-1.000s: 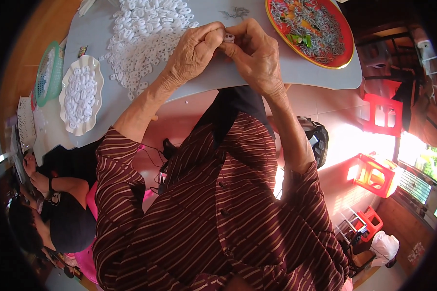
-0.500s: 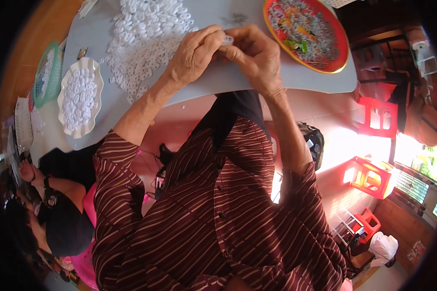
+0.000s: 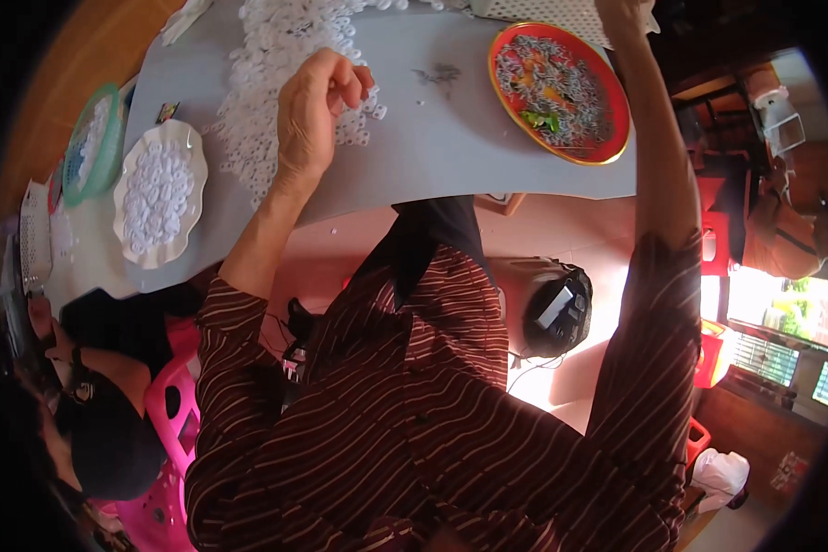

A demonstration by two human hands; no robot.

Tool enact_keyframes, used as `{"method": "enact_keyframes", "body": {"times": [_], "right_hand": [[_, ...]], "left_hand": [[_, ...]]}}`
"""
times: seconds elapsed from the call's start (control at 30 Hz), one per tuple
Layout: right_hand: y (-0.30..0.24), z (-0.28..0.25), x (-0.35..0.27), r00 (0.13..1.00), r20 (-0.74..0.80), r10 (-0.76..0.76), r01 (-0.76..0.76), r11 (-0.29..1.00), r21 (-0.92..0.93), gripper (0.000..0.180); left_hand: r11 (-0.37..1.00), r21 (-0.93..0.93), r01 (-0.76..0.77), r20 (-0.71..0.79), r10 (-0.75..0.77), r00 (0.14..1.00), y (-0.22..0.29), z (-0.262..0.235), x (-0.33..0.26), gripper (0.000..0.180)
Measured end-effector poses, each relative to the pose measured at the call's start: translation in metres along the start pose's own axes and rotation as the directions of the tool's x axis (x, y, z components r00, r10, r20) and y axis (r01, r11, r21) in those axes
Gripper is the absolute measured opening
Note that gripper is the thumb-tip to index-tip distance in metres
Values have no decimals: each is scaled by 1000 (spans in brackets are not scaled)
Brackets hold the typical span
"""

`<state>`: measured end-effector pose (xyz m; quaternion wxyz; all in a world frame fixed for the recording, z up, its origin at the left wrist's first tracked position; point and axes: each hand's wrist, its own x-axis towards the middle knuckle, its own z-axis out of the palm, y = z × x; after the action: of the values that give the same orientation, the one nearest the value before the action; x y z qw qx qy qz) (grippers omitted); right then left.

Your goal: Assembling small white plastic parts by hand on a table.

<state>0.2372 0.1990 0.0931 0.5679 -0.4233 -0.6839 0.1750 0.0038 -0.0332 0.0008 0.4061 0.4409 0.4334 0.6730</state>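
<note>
Your left hand [image 3: 309,118] is in the upper middle of the frame, in front of the right side of the white pile [image 3: 259,78]. Its fingers are loosely half curled; you cannot tell from here whether a small piece sits inside them. Your right hand [image 3: 624,17] is at the top edge, right of centre, at the white basket [image 3: 535,11] with the perforated wall. Its fingers are cut off by the frame, so how far they open and what they hold cannot be told.

The pile spreads down the upper left of the grey surface [image 3: 414,156], thinning into single pieces toward its lower end. Below your right hand, in the upper right, the red tray [image 3: 615,133] holds grey bits [image 3: 581,103] with some orange and green among them. A few dark bits [image 3: 439,74] lie between tray and pile. Toward the left, the wavy white dish [image 3: 200,166] is full of white pieces, beside the green basket [image 3: 110,168].
</note>
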Motion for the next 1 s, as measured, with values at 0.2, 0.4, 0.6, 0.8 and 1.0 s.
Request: {"method": "enact_keyframes", "body": {"times": [0.2, 0.4, 0.6, 0.8, 1.0], "right_hand": [[-26, 61, -75, 857, 465, -222, 248, 969, 5, 10], [-45, 97, -143, 455, 760, -464, 477, 848, 232, 12], [-42, 110, -155, 431, 819, -379, 518, 847, 119, 11], [-49, 97, -156, 599, 742, -301, 338, 935, 107, 13], [-56, 79, -158, 666, 746, -17, -199, 959, 200, 17]], "left_hand": [[957, -289, 10, -175, -64, 982, -2, -25, 6, 25], [949, -316, 14, -146, -64, 987, -5, -22, 5, 28], [962, -262, 74, -111, -106, 988, -4, -17, 6, 30], [988, -138, -64, -142, 45, 989, -9, -17, 5, 25], [948, 318, -32, -84, 62, 994, -10, -3, 0, 21]]}}
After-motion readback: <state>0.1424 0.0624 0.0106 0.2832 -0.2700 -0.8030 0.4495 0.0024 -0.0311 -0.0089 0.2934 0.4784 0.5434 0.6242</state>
